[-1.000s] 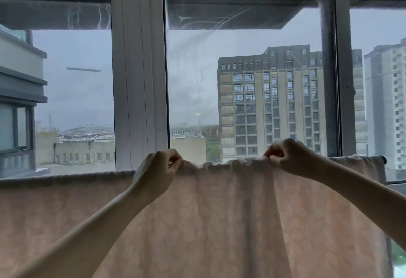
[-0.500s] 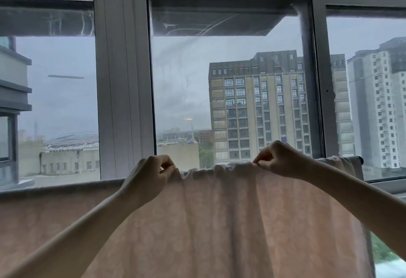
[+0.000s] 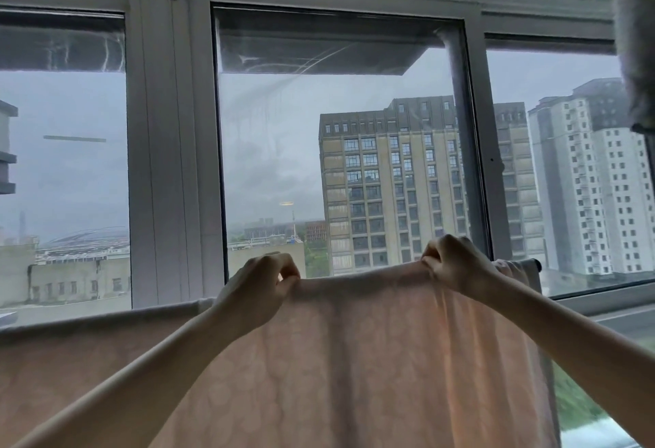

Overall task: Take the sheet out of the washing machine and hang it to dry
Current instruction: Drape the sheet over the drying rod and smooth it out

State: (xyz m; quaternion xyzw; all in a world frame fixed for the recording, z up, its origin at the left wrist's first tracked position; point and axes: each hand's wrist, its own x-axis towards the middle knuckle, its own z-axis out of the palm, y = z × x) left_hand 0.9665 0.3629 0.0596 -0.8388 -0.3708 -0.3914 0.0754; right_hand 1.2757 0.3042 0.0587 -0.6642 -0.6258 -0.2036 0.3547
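Sheet [image 3: 354, 369], pale pink with a faint leafy pattern, hangs draped over a horizontal rail in front of the window [image 3: 336, 150] and fills the lower half of the view. Its top fold runs from the lower left, where it sits lower and greyer in shadow, up to the right, where the dark end of the rail [image 3: 536, 263] pokes out just past the cloth. Between the two hands the top edge is pulled taut in a shallow sag, and soft vertical folds fall below the right hand.

Left hand [image 3: 257, 286] pinches the top edge of the sheet between thumb and curled fingers, knuckles toward the glass, forearm reaching up from the lower left. Right hand [image 3: 452, 263] grips the same edge further along toward the rail end, fingers curled tight over a small bunch of fabric, forearm coming in from the lower right. Both hands are clamped on the sheet, well apart from each other.

Grey window frames [image 3: 159, 150] divide the glass into panes. Outside stand a tall tan apartment block [image 3: 393, 185] and a white tower [image 3: 595, 192] under an overcast sky. A blurred grey cloth [image 3: 634, 40] hangs at the upper right edge.
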